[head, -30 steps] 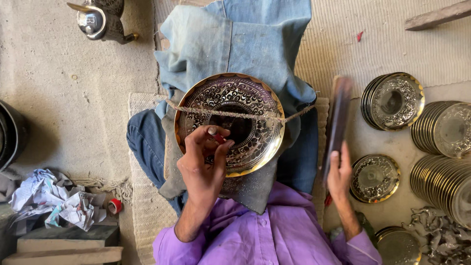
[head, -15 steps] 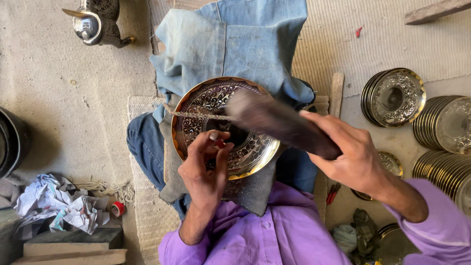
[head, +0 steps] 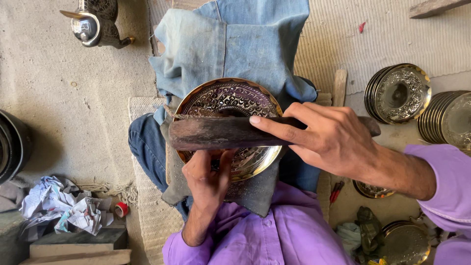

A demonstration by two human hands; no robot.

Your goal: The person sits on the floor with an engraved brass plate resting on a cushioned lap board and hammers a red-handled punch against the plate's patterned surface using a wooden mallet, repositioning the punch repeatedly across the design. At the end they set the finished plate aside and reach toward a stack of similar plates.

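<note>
An engraved brass plate [head: 230, 100] rests on my lap over a piece of blue denim cloth [head: 235, 44]. My right hand [head: 328, 137] grips a dark wooden bar [head: 216, 132] and holds it flat across the plate's middle. Just below the bar, my left hand [head: 208, 179] pinches something small against the plate; the bar hides what it is. Purple sleeves cover both my arms.
Stacks of similar engraved plates [head: 397, 93] stand on the mat at the right, with more [head: 446, 118] beyond. A metal teapot [head: 93, 24] sits at the top left. Crumpled paper [head: 59, 206], a red tape roll [head: 120, 210] and wooden blocks [head: 78, 243] lie at the lower left. A dark bowl rim [head: 12, 147] is at the left edge.
My right hand picked up the wooden bar from the mat at the right and brought it across the plate. My left hand stayed at the plate's centre.
</note>
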